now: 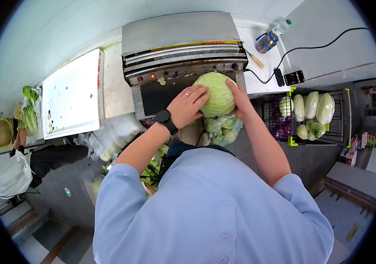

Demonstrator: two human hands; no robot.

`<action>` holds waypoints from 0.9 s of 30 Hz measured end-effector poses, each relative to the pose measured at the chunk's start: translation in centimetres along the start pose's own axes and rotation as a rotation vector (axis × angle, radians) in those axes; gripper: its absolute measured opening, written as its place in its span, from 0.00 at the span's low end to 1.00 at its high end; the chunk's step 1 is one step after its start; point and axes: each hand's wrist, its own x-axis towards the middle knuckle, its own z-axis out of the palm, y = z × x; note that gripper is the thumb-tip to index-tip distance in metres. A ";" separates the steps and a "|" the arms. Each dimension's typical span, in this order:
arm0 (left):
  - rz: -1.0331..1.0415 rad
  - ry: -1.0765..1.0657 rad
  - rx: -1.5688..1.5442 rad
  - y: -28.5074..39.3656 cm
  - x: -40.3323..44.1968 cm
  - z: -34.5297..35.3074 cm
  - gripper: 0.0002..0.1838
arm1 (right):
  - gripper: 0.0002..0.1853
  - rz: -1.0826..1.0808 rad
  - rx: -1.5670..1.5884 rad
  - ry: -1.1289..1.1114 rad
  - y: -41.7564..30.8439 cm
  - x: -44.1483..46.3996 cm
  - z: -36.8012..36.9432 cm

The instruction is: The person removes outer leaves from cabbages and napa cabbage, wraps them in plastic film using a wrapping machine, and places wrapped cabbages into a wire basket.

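Note:
A round pale-green cabbage (218,94) is held between my two hands over the front of a film-wrapping machine (177,33). My left hand (189,105), with a ring and a dark watch on the wrist, presses its fingers on the cabbage's left side. My right hand (241,100) curves around the right side, thumb on top. Beneath the cabbage is the machine's black plate (157,94). A bag of green vegetables (224,130) sits lower down, just under the cabbage. Whether film covers the cabbage I cannot tell.
To the left is a white tray (71,94) with scraps. A wire cart (337,119) at right holds wrapped napa cabbages (312,105). On the counter lie a knife (255,60), a phone (294,78) and a metal flask (267,42). A black cable (315,47) crosses the right.

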 end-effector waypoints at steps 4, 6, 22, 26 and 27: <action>0.006 -0.065 0.018 -0.4 0.3 0.4 0.42 | 0.42 0.004 0.055 0.014 -0.1 -1.4 0.1; 0.030 -0.080 0.027 -0.3 1.3 -0.6 0.41 | 0.41 0.022 0.052 0.016 -0.6 -1.8 0.3; 0.369 -0.465 0.065 -2.9 8.0 -2.1 0.29 | 0.42 0.020 -0.081 0.095 -0.5 -1.7 0.3; 0.414 -0.336 -0.007 -4.0 6.7 -2.0 0.26 | 0.42 0.012 -0.065 0.123 -0.8 -1.9 0.7; 0.408 -0.320 -0.013 -4.0 6.3 -1.9 0.26 | 0.43 0.011 -0.063 0.120 -0.8 -2.1 0.9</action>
